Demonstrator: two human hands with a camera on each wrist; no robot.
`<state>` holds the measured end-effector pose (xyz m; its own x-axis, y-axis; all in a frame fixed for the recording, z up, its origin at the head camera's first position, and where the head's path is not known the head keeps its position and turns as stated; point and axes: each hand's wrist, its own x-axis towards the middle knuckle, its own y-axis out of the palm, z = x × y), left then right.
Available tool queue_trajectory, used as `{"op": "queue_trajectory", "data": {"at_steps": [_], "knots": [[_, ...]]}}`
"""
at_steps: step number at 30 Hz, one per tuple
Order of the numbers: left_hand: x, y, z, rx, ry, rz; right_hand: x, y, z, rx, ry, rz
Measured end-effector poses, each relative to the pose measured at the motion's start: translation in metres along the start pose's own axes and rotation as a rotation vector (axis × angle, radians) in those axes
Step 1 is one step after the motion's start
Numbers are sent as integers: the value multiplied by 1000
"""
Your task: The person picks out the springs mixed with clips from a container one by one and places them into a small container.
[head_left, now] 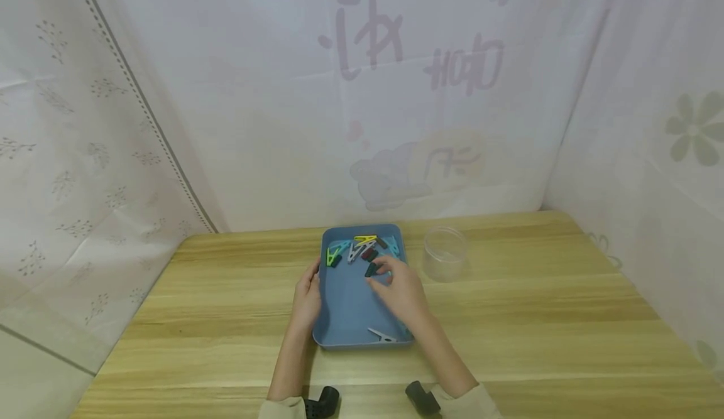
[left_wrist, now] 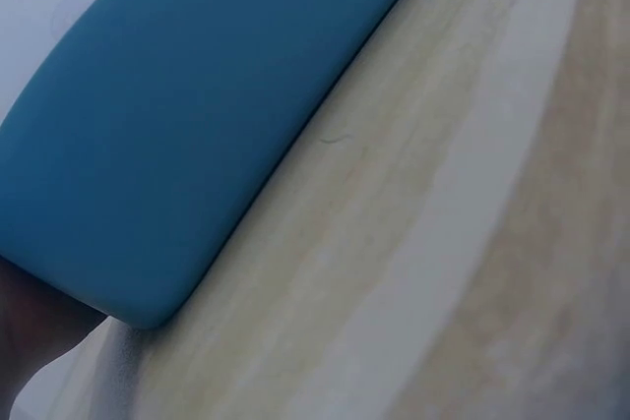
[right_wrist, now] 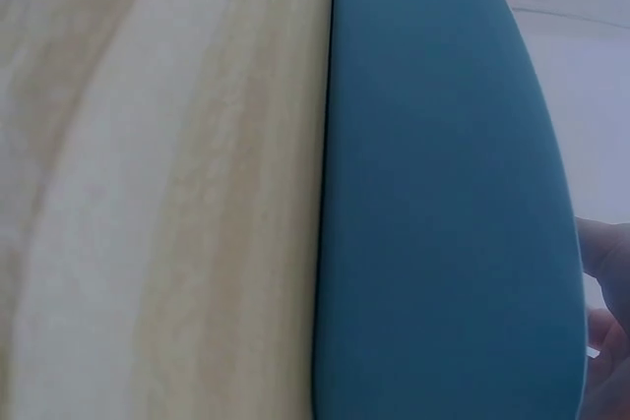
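A blue tray [head_left: 345, 318] lies on the table, its outer wall filling much of both wrist views. My left hand [head_left: 307, 296] holds the tray's left side. Over the right part of the tray, my right hand [head_left: 403, 288] pinches a small dark green piece [head_left: 371, 270] between thumb and fingers; its exact kind is too small to tell. Beyond it lie several clothespins, among them a yellow clothespin [head_left: 365, 238] and a lime green clothespin [head_left: 331, 256], with a dark red piece [head_left: 367, 253]. Near the tray's front right corner is a pale grey clothespin [head_left: 383, 336].
A clear round container [head_left: 445, 254] stands right of the tray, towards the back of the wooden table [head_left: 537, 318]. Printed white curtains [head_left: 271, 124] hang behind the table and along both sides. Black devices [head_left: 423, 399] are worn at both wrists.
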<state>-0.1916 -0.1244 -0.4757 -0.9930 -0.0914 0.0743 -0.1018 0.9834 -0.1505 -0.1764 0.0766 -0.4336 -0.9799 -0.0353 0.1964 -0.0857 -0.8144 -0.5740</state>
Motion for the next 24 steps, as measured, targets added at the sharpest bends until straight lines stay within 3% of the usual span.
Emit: {"op": "queue_trajectory", "data": {"at_steps": [24], "knots": [[0,0,1,22,-5,7,5,-14,-6,0,27,-39]]}}
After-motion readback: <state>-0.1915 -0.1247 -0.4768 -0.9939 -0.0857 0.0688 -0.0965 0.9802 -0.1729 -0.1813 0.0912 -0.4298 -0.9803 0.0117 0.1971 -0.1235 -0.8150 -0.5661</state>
